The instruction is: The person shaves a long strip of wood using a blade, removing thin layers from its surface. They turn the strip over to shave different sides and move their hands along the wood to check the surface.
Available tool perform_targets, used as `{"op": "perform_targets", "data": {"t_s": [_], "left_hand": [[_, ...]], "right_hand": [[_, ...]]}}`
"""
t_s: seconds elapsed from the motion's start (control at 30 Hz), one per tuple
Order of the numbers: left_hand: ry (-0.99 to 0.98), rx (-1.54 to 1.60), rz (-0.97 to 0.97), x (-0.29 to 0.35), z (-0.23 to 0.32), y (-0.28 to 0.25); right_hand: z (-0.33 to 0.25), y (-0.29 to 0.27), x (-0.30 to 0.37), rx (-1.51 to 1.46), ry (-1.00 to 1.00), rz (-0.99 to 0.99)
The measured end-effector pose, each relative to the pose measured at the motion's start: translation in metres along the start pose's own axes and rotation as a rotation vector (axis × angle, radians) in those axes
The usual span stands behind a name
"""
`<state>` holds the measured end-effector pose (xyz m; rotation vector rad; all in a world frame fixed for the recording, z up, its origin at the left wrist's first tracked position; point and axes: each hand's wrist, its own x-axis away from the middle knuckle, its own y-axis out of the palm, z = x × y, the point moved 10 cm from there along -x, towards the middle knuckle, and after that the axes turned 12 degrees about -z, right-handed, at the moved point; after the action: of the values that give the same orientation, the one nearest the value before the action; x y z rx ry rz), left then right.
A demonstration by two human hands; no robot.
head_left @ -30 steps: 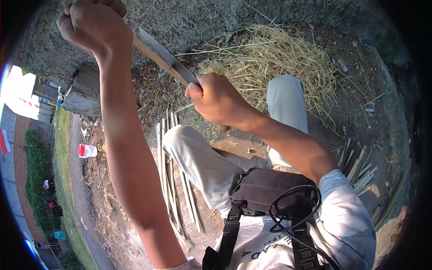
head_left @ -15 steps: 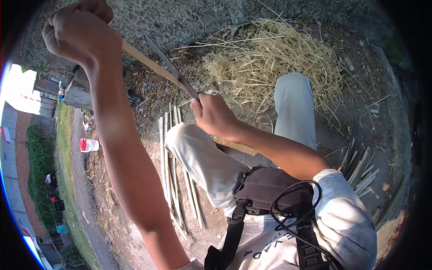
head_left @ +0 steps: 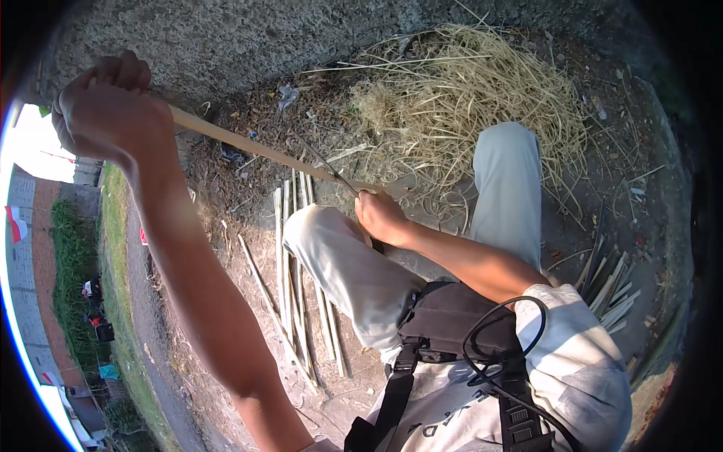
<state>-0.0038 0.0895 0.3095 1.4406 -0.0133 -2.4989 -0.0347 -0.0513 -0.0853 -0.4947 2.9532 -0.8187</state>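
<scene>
My left hand, closed in a fist at the upper left, grips one end of a long pale bamboo strip. From there the strip slants down to the right, its far end lying just past my other hand. A knife is in my right hand, which is closed round its handle beside my bent knee. The thin dark blade points up and left and crosses the strip, apparently touching it. My fingers hide the knife's handle.
A heap of pale shavings lies by the rough wall. Long strips rest on the ground left of my knee, and a bundle of cut strips sits at the right. A black bag with a looped cable is on my front.
My left hand has moved left and down, and my right hand right and slightly down with the knife. More of the strip shows between them. My left forearm now mostly covers the red-lidded container.
</scene>
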Motion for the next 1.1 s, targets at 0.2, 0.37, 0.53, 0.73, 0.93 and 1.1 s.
{"op": "perform_targets", "data": {"t_s": [0.2,0.37,0.53,0.73,0.93,1.1], "left_hand": [[-0.028,-0.044,0.068,-0.008,-0.007,-0.023],[-0.001,-0.059,-0.084,-0.012,-0.012,-0.001],[-0.011,-0.073,-0.056,-0.021,-0.013,0.008],[-0.059,-0.117,-0.098,-0.015,-0.018,0.014],[-0.037,-0.242,-0.061,-0.021,-0.011,-0.010],[-0.019,-0.281,-0.005,-0.032,-0.009,-0.042]], "right_hand": [[-0.009,-0.017,-0.005,-0.153,-0.295,0.163],[0.042,0.013,0.005,0.045,0.018,0.076],[0.058,-0.011,-0.010,-0.088,0.076,0.133],[0.040,0.011,0.007,-0.078,-0.189,0.173],[0.106,0.038,-0.008,-0.229,0.231,-0.089],[0.041,0.028,0.001,-0.294,-0.246,0.136]]}}
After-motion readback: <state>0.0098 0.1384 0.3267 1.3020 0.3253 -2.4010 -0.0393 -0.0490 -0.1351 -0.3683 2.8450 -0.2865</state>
